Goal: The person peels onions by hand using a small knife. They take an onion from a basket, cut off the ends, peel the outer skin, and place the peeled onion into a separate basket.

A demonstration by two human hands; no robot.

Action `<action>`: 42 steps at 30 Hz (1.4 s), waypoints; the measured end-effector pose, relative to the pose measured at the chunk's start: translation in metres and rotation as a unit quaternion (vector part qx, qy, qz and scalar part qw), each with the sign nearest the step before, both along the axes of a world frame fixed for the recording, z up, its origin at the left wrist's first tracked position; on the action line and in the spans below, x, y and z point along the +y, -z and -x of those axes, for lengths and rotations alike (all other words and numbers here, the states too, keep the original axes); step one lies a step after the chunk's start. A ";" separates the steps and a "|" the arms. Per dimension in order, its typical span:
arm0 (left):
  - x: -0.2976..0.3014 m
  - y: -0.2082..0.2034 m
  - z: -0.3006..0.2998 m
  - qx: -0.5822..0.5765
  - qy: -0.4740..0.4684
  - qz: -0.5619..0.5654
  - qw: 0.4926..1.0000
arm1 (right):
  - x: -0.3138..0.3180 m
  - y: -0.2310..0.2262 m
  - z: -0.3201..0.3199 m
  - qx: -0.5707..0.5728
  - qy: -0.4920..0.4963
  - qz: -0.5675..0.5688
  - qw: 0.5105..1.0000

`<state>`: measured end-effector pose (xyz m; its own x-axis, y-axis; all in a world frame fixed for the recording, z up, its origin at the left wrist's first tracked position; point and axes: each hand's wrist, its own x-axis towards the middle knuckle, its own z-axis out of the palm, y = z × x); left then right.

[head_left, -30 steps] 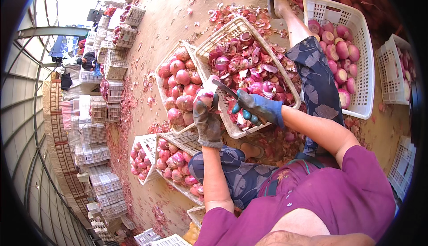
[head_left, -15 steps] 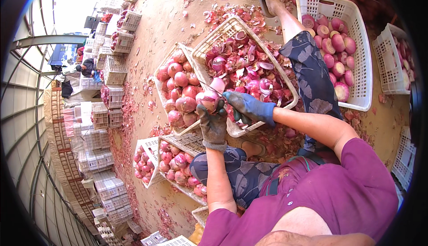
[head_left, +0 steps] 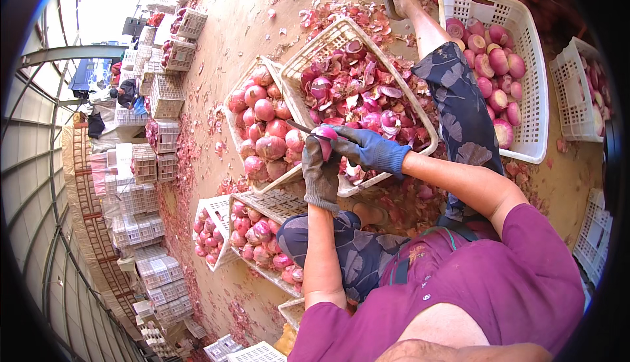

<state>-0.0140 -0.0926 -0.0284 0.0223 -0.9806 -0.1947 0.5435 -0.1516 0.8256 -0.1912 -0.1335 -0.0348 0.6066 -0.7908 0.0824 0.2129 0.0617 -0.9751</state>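
Note:
My left hand, in a grey work glove, is closed around a red onion. Against that onion is my right hand, in a blue-grey glove, its fingers wrapped round a knife. The dark blade points left past the onion; its handle is hidden in the glove. Both hands are above the near left edge of a crate of onion skins that also holds some onion pieces. Just left of it, a crate of unpeeled red onions leans against its side.
To the right stands a white crate of trimmed onions, with another crate beyond it. Two more onion crates sit at the lower left. Stacked crates line the left. Loose skins litter the floor.
The onion between my hands has turned, and my right hand has come left over it. The knife blade now lies across its top. My left hand has shifted slightly right.

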 end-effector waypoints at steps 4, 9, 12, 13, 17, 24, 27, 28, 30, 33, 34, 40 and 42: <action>-0.001 0.002 0.002 -0.025 -0.064 -0.017 0.997 | -0.011 -0.001 0.006 0.047 -0.011 0.050 0.998; -0.002 0.001 0.002 -0.015 -0.059 -0.016 0.998 | -0.010 -0.009 0.007 -0.011 -0.049 -0.097 0.994; -0.001 -0.004 0.006 -0.027 -0.058 -0.025 0.998 | -0.009 -0.013 0.008 -0.028 -0.054 -0.166 0.984; -0.001 -0.002 0.003 -0.016 -0.059 -0.025 0.998 | -0.010 -0.013 0.009 -0.022 -0.058 -0.180 0.982; 0.001 0.006 -0.001 0.001 -0.072 -0.024 0.997 | -0.012 -0.014 0.008 -0.009 -0.063 -0.184 0.981; 0.003 0.000 0.006 0.030 -0.053 -0.025 0.998 | -0.012 -0.009 0.004 -0.018 -0.045 -0.188 0.981; 0.003 0.012 -0.005 0.107 -0.011 -0.076 0.991 | -0.012 0.014 -0.006 -0.067 0.026 -0.058 0.996; 0.004 0.001 0.005 0.056 -0.001 -0.062 0.997 | -0.013 0.014 0.001 -0.012 0.017 -0.036 0.999; 0.004 -0.014 0.008 -0.047 0.024 -0.083 0.995 | -0.016 0.016 0.005 0.081 0.053 0.078 0.992; 0.000 -0.017 0.004 -0.283 0.063 -0.051 0.956 | -0.016 0.003 0.013 0.161 0.064 0.162 0.971; 0.002 -0.009 -0.002 -0.357 0.075 -0.017 0.931 | -0.014 0.003 0.011 0.176 0.090 0.214 0.957; 0.000 0.014 -0.001 -0.798 0.054 0.199 0.566 | 0.001 -0.009 0.016 0.255 0.021 0.308 0.916; -0.004 0.019 0.003 -0.694 -0.020 0.220 0.685 | 0.001 -0.006 0.012 0.248 0.032 0.284 0.926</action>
